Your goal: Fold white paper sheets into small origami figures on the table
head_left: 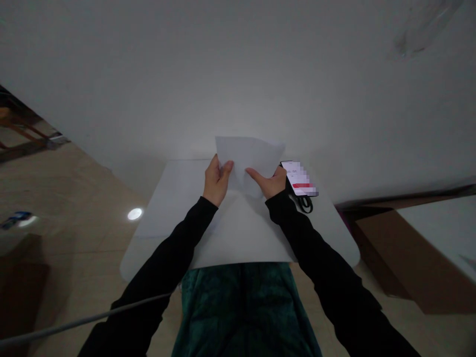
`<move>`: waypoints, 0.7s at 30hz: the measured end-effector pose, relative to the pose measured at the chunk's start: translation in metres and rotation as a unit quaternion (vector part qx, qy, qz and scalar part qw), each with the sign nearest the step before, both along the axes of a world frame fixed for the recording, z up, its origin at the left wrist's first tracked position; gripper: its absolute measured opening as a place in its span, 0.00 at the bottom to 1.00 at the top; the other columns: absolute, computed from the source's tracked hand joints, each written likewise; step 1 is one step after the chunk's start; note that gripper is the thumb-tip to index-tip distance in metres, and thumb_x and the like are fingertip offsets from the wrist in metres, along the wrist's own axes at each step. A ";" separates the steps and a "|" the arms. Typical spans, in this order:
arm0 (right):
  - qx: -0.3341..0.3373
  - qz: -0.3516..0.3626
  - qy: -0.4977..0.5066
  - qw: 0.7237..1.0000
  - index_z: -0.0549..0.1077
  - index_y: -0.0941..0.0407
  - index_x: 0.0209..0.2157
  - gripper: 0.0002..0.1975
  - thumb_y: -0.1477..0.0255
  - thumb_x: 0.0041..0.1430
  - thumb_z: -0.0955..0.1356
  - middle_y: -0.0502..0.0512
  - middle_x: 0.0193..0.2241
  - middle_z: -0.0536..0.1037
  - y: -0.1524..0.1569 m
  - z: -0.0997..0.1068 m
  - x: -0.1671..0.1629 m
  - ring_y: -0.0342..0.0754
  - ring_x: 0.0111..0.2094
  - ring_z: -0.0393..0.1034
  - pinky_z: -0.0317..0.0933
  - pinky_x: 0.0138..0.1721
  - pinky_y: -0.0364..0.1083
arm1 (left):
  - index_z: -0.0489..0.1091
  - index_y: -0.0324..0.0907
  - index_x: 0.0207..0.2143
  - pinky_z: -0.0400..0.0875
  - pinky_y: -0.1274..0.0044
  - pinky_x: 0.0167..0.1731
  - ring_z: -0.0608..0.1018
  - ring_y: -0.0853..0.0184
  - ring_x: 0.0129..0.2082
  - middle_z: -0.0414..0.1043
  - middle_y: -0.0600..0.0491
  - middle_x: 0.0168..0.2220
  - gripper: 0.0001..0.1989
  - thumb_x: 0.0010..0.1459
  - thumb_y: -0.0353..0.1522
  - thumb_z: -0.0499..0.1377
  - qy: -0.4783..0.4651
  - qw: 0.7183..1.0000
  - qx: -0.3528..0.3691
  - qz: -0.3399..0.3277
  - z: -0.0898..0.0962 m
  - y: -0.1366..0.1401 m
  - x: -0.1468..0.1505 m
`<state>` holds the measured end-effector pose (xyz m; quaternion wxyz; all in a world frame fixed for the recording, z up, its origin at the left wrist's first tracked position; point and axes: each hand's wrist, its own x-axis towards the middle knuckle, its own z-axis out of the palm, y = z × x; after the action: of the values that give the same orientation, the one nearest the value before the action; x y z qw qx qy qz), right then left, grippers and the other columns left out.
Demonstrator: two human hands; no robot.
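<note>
A white sheet of paper (249, 151) is held up over the table, its upper edge slightly wavy. My left hand (217, 181) grips its left side, thumb in front and fingers behind. On the right side my right hand (271, 182) holds the sheet too, its thumb stretched across the front and the other fingers partly hidden behind. Under my left forearm, another white sheet (163, 198) lies flat on the left part of the white table (245, 243). Just beyond my right hand lies a phone (299, 178) with a lit screen.
A coiled black cable (305, 204) lies below the phone. The pale wall (238, 74) rises right behind the table. A brown cardboard box (405, 253) stands on the floor at right. A grey cable (92, 317) crosses the lower left in front of my arm.
</note>
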<state>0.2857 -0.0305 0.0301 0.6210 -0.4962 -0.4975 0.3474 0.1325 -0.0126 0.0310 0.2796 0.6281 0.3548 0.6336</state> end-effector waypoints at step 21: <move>0.038 -0.024 -0.011 0.999 0.76 0.57 0.35 0.22 0.60 0.38 0.76 0.62 0.37 0.81 0.009 -0.015 0.002 0.61 0.43 0.74 0.69 0.47 0.58 | 0.65 0.41 0.48 0.66 0.67 0.52 0.73 0.61 0.49 0.71 0.45 0.47 0.19 0.61 0.44 0.54 0.015 1.000 0.005 0.011 -0.024 0.003 0.007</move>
<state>0.2877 -0.0214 0.0156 0.6419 -0.4881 -0.5053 0.3074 0.1399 -0.0096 0.0069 0.2640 0.6349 0.3625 0.6292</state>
